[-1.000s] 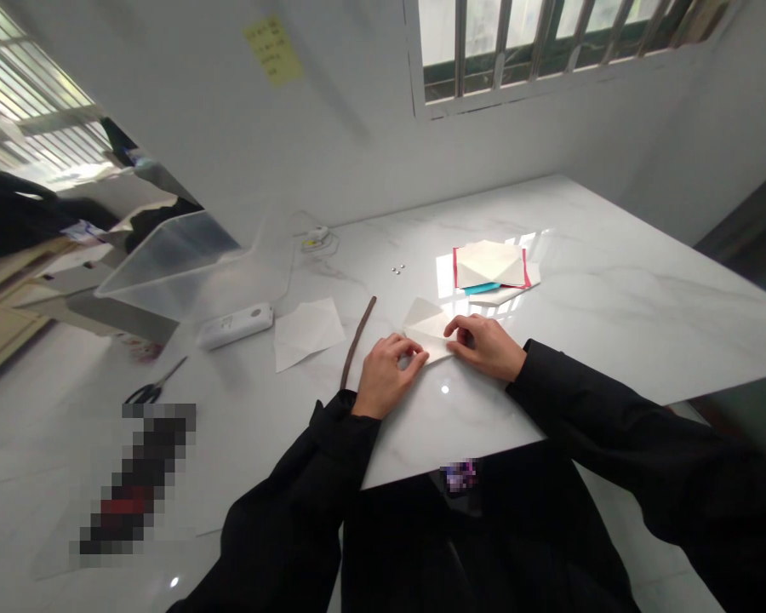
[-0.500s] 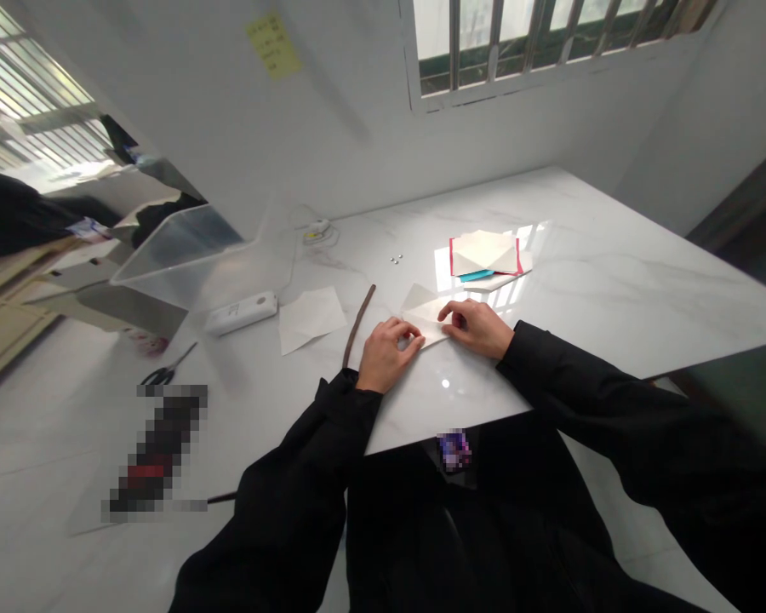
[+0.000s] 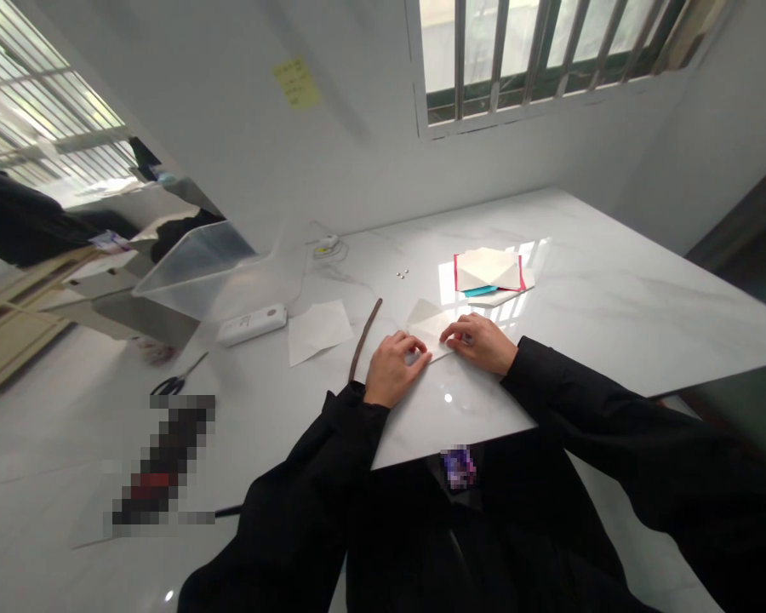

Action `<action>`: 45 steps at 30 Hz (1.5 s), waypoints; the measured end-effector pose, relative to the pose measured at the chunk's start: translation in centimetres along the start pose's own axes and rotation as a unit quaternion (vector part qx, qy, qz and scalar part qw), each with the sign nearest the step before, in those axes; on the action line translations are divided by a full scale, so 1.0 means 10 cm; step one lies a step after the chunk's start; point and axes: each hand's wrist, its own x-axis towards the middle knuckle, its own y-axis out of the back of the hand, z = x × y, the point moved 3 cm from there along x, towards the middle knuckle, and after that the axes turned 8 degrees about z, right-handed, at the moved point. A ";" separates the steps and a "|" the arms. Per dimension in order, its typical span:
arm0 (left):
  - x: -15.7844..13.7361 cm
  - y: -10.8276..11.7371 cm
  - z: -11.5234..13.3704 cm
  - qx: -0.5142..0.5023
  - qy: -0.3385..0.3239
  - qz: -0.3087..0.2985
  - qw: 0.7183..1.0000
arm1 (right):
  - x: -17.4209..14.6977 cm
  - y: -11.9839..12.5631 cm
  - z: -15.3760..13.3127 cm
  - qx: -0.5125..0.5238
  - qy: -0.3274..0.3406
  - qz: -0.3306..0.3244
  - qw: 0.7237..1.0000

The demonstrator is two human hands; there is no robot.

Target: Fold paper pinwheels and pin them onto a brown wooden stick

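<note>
A small cream paper envelope (image 3: pixel 425 315), its pointed flap raised toward the wall, lies on the white marbled table between my hands. At its near left edge, my left hand (image 3: pixel 394 368) has thumb and forefinger closed on the paper. My right hand (image 3: pixel 483 343) curls over its right side, fingertips bent down onto it. My fingers cover both ends of the envelope. Just left of my left hand is a thin brown stick-like strip (image 3: pixel 366 336), its lower end meeting my sleeve. Farther left rests a loose cream sheet with creases (image 3: pixel 319 330).
Beyond my right hand sits a stack of envelopes (image 3: pixel 490 268) in cream, red and blue. Several tiny shiny pieces (image 3: pixel 402 274) lie near the back. To the left are a white device (image 3: pixel 252 325), a clear plastic bin (image 3: pixel 191 272) and scissors (image 3: pixel 172 385). A wall bounds the far edge.
The camera view has tilted, so the whole scene sits a little lower and to the right. Both hands stay at the envelope with almost the same finger pose.
</note>
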 end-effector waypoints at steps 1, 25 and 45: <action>0.00 0.00 0.00 0.000 0.000 -0.001 1.000 | 0.00 0.00 0.00 -0.003 0.000 0.001 1.000; -0.30 0.05 0.06 0.065 -0.111 -0.065 0.990 | -0.11 0.01 -0.04 -0.058 0.094 0.026 0.994; -0.47 0.12 0.09 0.102 -0.125 -0.171 0.972 | -0.19 0.09 -0.20 -0.153 0.152 -0.028 0.976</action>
